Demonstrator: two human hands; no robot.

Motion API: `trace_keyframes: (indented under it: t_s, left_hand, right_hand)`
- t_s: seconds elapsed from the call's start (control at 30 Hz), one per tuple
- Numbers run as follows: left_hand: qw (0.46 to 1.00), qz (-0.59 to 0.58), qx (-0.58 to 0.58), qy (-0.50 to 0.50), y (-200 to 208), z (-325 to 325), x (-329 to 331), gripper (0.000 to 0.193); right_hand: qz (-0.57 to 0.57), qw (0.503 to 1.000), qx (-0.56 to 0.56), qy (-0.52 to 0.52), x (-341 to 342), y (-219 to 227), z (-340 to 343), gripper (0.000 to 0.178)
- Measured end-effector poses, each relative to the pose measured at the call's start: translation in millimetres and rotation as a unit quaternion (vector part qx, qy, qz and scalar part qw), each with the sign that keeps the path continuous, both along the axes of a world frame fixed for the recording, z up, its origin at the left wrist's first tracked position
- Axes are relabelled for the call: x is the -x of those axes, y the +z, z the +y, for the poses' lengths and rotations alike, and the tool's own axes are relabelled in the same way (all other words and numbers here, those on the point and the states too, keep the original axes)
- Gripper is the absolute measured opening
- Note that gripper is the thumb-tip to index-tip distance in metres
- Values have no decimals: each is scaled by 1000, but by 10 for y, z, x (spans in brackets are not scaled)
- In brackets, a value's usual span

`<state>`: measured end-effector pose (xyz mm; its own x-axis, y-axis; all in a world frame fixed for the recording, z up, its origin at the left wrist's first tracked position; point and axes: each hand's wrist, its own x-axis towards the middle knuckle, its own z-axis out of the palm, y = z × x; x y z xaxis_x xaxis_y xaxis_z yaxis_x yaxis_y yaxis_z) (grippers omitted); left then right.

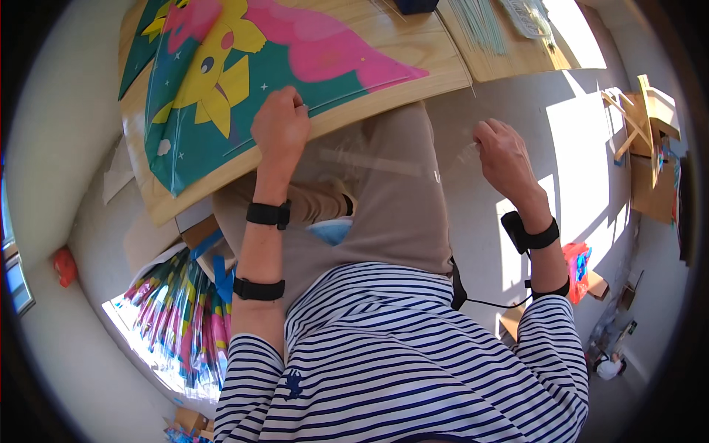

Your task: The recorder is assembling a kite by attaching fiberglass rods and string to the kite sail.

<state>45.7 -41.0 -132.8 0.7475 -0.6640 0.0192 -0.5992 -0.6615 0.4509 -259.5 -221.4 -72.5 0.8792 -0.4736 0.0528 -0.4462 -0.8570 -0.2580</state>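
Note:
A glossy teal sheet (pixel 244 122) printed with a yellow cartoon figure and pink shapes lies on a wooden board. Thin pale lines, like slim rods, run along its near edge. My left hand (pixel 282 124) is closed at that edge, over the sheet; anything between its fingertips is too small to make out. Out to the right, above the floor, my right hand (pixel 508 156) pinches the end of a see-through strip (pixel 380 161) that looks like clear tape or film. The strip stretches across my lap towards the left hand, its left end hard to see.
At the back right, a bundle of thin pale sticks (pixel 478 28) and a clear plastic pack (pixel 528 18) lie on another wooden surface (pixel 509 65). Many folded printed sheets (pixel 181 317) hang at my lower left. A red bag (pixel 576 269) and wooden frames (pixel 639 125) stand right.

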Motion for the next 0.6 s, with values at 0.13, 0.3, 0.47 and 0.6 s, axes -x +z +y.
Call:
trace_keyframes:
  t_s: [0.13, 0.3, 0.47, 0.6]
  left_hand:
    - [1000, -13, 11, 4, -16, 21, -16, 11]
    - [1000, -13, 15, 1, -23, 14, -15, 11]
    - [1000, -5, 24, 8, -20, 22, -6, 11]
    - [1000, 13, 18, 3, -5, 27, 3, 7]
  right_hand:
    - [32, 997, 22, 60, -421, -111, -53, 51]
    - [75, 993, 33, 81, -722, -331, -158, 89]
    - [73, 987, 107, 92, -829, -521, -206, 88]
    - [83, 983, 134, 93, -838, -596, -195, 88]
